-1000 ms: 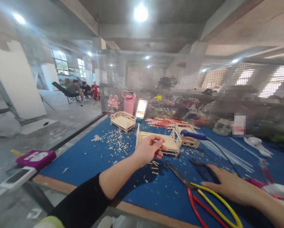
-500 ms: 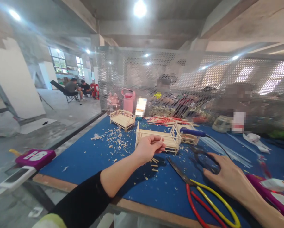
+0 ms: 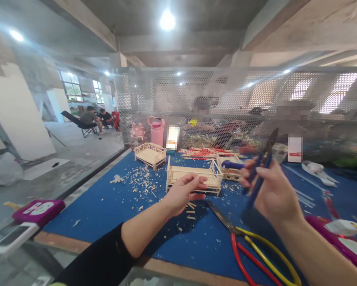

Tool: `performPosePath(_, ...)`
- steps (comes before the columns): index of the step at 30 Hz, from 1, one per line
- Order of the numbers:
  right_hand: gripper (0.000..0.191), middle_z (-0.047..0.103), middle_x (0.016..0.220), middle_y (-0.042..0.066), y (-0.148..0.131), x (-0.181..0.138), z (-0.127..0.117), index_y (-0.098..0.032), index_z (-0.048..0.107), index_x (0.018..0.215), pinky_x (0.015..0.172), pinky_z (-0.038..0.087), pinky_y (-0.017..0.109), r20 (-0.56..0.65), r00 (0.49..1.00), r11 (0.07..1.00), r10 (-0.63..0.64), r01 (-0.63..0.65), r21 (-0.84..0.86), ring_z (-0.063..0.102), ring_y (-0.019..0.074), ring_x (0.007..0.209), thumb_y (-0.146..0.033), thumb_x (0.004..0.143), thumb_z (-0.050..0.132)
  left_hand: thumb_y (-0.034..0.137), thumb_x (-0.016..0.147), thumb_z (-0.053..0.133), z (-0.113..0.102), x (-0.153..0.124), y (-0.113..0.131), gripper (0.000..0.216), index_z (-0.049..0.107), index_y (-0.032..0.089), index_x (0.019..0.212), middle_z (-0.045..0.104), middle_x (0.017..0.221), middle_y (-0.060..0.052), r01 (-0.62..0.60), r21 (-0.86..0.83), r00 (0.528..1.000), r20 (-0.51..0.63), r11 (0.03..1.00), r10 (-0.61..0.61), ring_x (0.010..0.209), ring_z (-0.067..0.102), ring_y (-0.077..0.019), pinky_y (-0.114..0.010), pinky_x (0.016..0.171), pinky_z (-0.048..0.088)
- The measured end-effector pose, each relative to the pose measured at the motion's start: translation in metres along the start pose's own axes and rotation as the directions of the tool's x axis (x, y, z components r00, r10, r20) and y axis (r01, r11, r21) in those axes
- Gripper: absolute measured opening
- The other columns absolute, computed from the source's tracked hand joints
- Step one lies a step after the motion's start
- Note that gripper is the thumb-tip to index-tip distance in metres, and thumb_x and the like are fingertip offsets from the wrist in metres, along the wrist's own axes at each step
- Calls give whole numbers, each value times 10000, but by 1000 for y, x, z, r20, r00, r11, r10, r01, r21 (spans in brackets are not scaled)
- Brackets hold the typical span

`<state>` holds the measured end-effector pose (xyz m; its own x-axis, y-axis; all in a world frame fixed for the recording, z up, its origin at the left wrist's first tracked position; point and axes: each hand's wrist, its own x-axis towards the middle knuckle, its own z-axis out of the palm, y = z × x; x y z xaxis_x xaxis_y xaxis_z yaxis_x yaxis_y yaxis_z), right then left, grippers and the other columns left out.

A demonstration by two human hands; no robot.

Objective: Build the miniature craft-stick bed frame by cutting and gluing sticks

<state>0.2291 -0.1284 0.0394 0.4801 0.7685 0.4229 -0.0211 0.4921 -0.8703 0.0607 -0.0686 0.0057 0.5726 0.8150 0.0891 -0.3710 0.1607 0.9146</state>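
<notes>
- Overhead, at a workbench: the left hand (image 3: 183,192) is seen just in front of a miniature wooden bed frame (image 3: 193,174), its fingers drawn into a narrow pinch; whether anything is held between them cannot be made out.
- Blue-handled pliers (image 3: 260,171) are gripped in the right hand (image 3: 275,194) and held clear above the blue mat (image 3: 107,206), with the dark nose pointed upward.
- Long shears with red and yellow handles (image 3: 256,254) are laid flat on the mat below the right hand, between the two forearms.
- The bench is bounded at the near side by a bare wooden strip (image 3: 86,248), and the mat's left border is seen running away diagonally towards the back.
- Open mat is left between the left forearm and that border, though it is strewn with wood chips (image 3: 142,178) farther back.
- The far side is closed off by a perforated metal screen (image 3: 166,99), against which a pink cup (image 3: 157,129) and a second small bed frame (image 3: 150,153) are set.
- The right margin is crowded by a magenta object (image 3: 342,242) lying close to the right forearm.
- White figures are carried on a magenta device (image 3: 38,210) off the bench's left corner, but they are too blurred to be read.
- A white label with a red mark (image 3: 295,149) is stood near the screen; its wording cannot be made out.
</notes>
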Motion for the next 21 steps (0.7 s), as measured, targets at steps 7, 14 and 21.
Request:
performPosePath(7, 429, 528, 778, -16, 42, -16, 49, -246, 502, 948, 612, 465, 304, 191, 956, 926, 223, -269, 264, 547, 158, 671, -254, 519, 509, 361, 563, 798, 2, -3, -5, 348, 558, 139, 682, 598, 710, 0, 219, -120, 973, 98, 968, -208, 672, 598, -103, -259, 684, 489)
performPosePath(14, 425, 602, 797, 9, 46, -21, 33, -226, 542, 972, 796, 446, 342, 287, 945, 985, 155, -169, 26, 578, 195, 799, -179, 551, 507, 371, 529, 805, -3, 2, 3, 344, 614, 119, 664, 628, 691, -18, 98, -20, 993, -62, 995, -99, 689, 599, -105, -239, 681, 478)
performPosePath(21, 505, 527, 736, -17, 38, -7, 18, -198, 515, 1028, 698, 414, 305, 314, 943, 945, 114, -5, -327, 512, 180, 734, -168, 531, 430, 474, 654, 674, -9, 2, 20, 350, 631, 133, 722, 625, 708, -35, -232, 389, 923, -202, 892, 328, 656, 564, -109, -187, 513, 457)
